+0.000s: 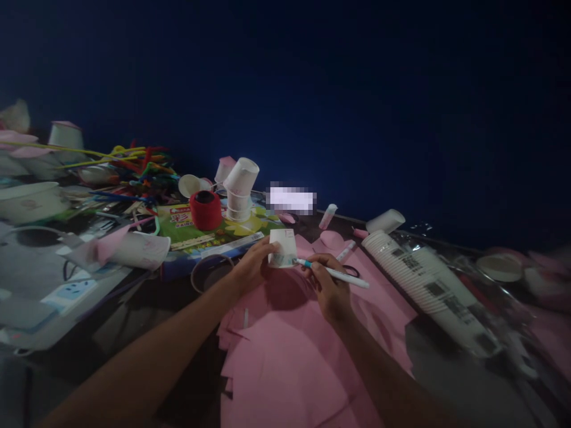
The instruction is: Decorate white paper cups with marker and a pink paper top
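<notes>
A white paper cup [284, 245] with faint markings is held on its left side by my left hand [255, 261], its fingers closed round it. My right hand [329, 284] grips a white marker [345, 276] with a teal band, whose tip is at the lower right part of the cup. Beneath both hands lie pink paper sheets [285, 362] in an overlapping pile. A second marker [347, 251] rests on the pink paper just beyond my right hand, near a dark ring-shaped handle [352, 271].
Stacked cups [239, 187] and a red yarn spool [206, 210] stand on a green box [178, 238]. Bagged cups [428, 285] lie right. A glue stick [328, 216] stands behind. Colourful pipe cleaners [143, 163] and a power strip [66, 297] are left.
</notes>
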`<state>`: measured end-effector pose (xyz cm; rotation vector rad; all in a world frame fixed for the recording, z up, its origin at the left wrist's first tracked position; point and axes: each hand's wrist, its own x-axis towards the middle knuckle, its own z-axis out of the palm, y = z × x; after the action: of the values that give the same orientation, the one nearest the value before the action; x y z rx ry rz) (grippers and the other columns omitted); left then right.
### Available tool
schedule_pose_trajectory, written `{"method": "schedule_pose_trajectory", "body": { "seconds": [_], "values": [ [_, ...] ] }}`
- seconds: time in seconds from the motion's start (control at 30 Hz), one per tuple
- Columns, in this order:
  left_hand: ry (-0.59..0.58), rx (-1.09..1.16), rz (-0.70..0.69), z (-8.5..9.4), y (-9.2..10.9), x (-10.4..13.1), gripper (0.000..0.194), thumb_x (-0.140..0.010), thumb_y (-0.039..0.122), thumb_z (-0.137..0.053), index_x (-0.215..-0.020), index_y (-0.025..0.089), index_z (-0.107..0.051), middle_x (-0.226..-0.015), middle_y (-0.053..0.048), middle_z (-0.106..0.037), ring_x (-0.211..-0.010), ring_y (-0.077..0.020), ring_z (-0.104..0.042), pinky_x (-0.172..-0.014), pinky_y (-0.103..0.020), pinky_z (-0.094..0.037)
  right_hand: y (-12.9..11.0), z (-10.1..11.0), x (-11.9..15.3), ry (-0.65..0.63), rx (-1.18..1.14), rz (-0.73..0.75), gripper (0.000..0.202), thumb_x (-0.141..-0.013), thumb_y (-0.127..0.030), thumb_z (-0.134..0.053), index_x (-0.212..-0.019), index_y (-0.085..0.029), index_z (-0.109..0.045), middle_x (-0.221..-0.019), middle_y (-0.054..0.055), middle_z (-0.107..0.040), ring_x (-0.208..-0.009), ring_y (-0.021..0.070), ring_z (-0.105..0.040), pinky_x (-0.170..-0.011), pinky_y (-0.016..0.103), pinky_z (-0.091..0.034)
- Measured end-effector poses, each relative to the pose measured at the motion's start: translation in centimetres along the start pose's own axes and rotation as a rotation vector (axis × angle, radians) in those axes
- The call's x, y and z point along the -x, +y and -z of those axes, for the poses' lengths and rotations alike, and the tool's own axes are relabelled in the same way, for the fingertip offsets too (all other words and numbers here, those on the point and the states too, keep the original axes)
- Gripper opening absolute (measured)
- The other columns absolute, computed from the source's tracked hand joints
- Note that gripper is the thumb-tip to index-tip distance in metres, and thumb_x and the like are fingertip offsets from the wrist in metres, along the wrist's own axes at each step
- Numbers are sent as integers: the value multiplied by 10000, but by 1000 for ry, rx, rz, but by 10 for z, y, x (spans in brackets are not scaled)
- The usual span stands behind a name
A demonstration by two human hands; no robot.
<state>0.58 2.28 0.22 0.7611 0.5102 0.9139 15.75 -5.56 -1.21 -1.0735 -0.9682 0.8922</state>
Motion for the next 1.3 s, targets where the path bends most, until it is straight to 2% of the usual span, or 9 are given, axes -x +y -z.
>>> {"method": "schedule_pose_trajectory", "body": {
  "seconds": [0.17, 0.4, 0.67, 0.9, 1.07, 1.17, 1.3],
  "values": [
    [8, 4, 4, 0, 0, 0, 246, -739, 201, -676, -979, 148, -656, -855, -45, -674, -693, -122, -604, -645, -213, -490, -1, 0, 0, -6, -5, 3, 128, -835, -334, -590, -842, -210, -622, -637, -27, -595, -621, 113, -538, -585, 231, -389],
    [21, 11, 17, -2, 2, 1, 275, -720, 200, -691, -985, 144, -640, -785, -13, -641, -657, -106, -580, -608, -203, -479, 4, 0, -1, 3, 14, -21, 117, -820, -315, -590, -813, -203, -620, -597, -27, -583, -563, 105, -502, -537, 223, -367],
    [27, -5, 4, -1, 2, 1, 214, -723, 185, -674, -932, 159, -637, -778, -7, -638, -625, -106, -570, -574, -203, -475, 2, 0, 0, -1, -33, -64, 96, -795, -285, -598, -762, -198, -621, -565, -33, -572, -529, 100, -500, -508, 217, -360],
    [32, 24, 46, -1, 2, 1, 261, -723, 232, -674, -967, 148, -633, -795, -20, -645, -674, -138, -599, -625, -250, -501, -5, -3, -5, 69, -204, -42, 79, -772, -287, -610, -776, -210, -630, -574, -27, -598, -664, 144, -600, -691, 298, -480],
    [64, 71, 37, -4, 3, 2, 233, -738, 212, -632, -956, 131, -640, -791, -47, -674, -692, -167, -629, -647, -269, -513, -9, -7, -6, 6, -334, -59, 119, -771, -305, -640, -853, -219, -652, -716, -3, -666, -784, 157, -636, -867, 368, -481],
    [84, 115, 40, -7, 3, 1, 217, -767, 229, -589, -940, 109, -643, -794, -71, -685, -715, -188, -643, -658, -280, -518, -11, -9, -4, -33, -370, -73, 149, -764, -315, -658, -875, -215, -662, -762, 8, -683, -799, 154, -637, -901, 376, -477],
    [83, 104, 24, -8, 2, 1, 177, -772, 222, -616, -910, 113, -639, -807, -66, -688, -706, -167, -642, -665, -252, -506, -12, -10, -2, -43, -378, -97, 153, -756, -319, -669, -869, -216, -666, -754, 9, -689, -797, 157, -646, -910, 382, -479]
  ]
}}
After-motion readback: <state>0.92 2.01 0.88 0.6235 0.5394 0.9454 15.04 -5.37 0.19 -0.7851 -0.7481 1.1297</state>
